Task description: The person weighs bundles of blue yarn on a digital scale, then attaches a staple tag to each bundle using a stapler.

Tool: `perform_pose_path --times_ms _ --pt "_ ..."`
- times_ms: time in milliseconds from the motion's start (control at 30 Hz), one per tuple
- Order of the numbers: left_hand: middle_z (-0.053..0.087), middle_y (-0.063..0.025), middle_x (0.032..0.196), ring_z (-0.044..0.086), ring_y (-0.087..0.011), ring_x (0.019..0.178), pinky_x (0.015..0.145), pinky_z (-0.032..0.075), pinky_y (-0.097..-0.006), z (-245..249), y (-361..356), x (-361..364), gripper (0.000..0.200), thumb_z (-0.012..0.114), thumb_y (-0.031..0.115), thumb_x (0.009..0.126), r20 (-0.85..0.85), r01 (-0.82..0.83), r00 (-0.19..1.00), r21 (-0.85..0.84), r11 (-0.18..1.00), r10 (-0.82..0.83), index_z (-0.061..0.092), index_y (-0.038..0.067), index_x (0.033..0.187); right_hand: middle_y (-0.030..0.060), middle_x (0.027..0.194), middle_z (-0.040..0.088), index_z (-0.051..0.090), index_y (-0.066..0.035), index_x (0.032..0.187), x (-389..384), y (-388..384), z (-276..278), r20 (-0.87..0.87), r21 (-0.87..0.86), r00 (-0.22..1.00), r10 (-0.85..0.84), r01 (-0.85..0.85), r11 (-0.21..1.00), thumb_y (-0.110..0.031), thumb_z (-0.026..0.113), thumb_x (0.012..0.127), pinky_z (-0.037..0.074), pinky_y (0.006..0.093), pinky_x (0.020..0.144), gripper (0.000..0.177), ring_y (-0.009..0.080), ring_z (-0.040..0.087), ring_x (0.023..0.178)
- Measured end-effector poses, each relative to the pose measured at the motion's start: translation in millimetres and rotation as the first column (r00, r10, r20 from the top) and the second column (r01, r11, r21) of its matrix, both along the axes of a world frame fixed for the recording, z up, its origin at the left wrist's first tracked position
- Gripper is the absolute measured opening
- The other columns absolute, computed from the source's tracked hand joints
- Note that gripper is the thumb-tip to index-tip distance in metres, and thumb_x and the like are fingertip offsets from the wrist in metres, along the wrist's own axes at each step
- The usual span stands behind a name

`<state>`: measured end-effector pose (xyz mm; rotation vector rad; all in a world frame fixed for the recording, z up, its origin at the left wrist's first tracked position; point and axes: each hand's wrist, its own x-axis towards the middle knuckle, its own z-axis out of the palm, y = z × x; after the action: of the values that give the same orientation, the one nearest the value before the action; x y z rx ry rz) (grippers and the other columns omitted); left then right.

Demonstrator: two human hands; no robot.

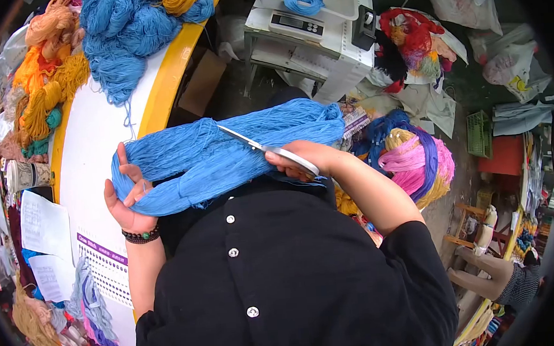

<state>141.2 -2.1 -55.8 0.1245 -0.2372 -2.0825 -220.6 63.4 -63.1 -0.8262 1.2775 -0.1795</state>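
Observation:
A long skein of blue yarn (224,157) is stretched out in front of my black shirt. The fingers of my left hand (128,196) are hooked through the loop at its left end, spreading the strands. My right hand (298,158) grips a pair of scissors (249,139) near the skein's right part. The blades lie over the yarn and point up and to the left. Some strands under my right hand are hidden.
A white table (97,166) with a yellow edge bears a blue yarn pile (120,39) and printed sheets (43,221). A scale (295,25) with a white tray (339,1) stands ahead. Pink, purple and tan yarn (417,160) lies to the right.

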Motion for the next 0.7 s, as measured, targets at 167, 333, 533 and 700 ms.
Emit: perform_pose_path --times_ms 167,333,533,700 --pt "0.06 -0.0098 0.119 0.055 -0.0085 0.061 0.069 0.048 -0.0284 0.6 0.3 0.6 0.069 0.054 0.025 0.089 -0.018 0.004 1.0 0.043 0.999 -0.004 0.02 0.013 0.148 -0.0017 0.059 0.045 0.052 -0.009 0.074 1.7 -1.9 -8.0 0.105 -0.067 0.993 0.045 -0.038 0.997 -0.067 0.052 0.083 0.035 0.0237 0.046 0.059 0.0091 0.041 0.05" --pt "0.053 -0.0134 0.13 0.056 -0.0145 0.067 0.073 0.048 -0.0339 -20.7 -5.3 12.9 0.055 0.055 0.023 0.086 0.065 -0.197 0.98 0.312 0.93 0.186 0.039 0.002 0.134 -0.0024 0.059 0.046 0.052 -0.009 0.082 -5.8 -5.5 -13.0 0.364 -0.163 0.931 -0.006 0.07 0.984 -0.066 0.047 0.086 0.034 0.0224 0.045 0.057 0.0084 0.04 0.048" --pt "0.052 -0.014 0.132 0.056 -0.0135 0.067 0.072 0.048 -0.0325 -21.4 -3.4 11.5 0.054 0.055 0.024 0.086 0.135 -0.217 0.973 0.285 0.933 0.185 0.04 0.001 0.133 -0.0017 0.057 0.045 0.052 -0.008 0.08 10.6 -18.0 -12.5 0.306 -0.091 0.946 -0.107 0.141 0.986 -0.064 0.049 0.087 0.032 0.0228 0.042 0.056 0.0083 0.039 0.046" --pt "0.055 -0.0136 0.129 0.055 -0.011 0.065 0.068 0.047 -0.0255 -6.3 0.4 6.1 0.056 0.055 0.022 0.085 0.009 -0.114 0.993 0.245 0.963 0.116 0.039 0.002 0.135 -0.0015 0.058 0.048 0.053 -0.009 0.078 21.8 -16.5 -6.4 0.239 -0.116 0.954 -0.182 0.214 0.97 -0.051 0.061 0.086 0.036 0.0226 0.042 0.044 0.008 0.043 0.045"
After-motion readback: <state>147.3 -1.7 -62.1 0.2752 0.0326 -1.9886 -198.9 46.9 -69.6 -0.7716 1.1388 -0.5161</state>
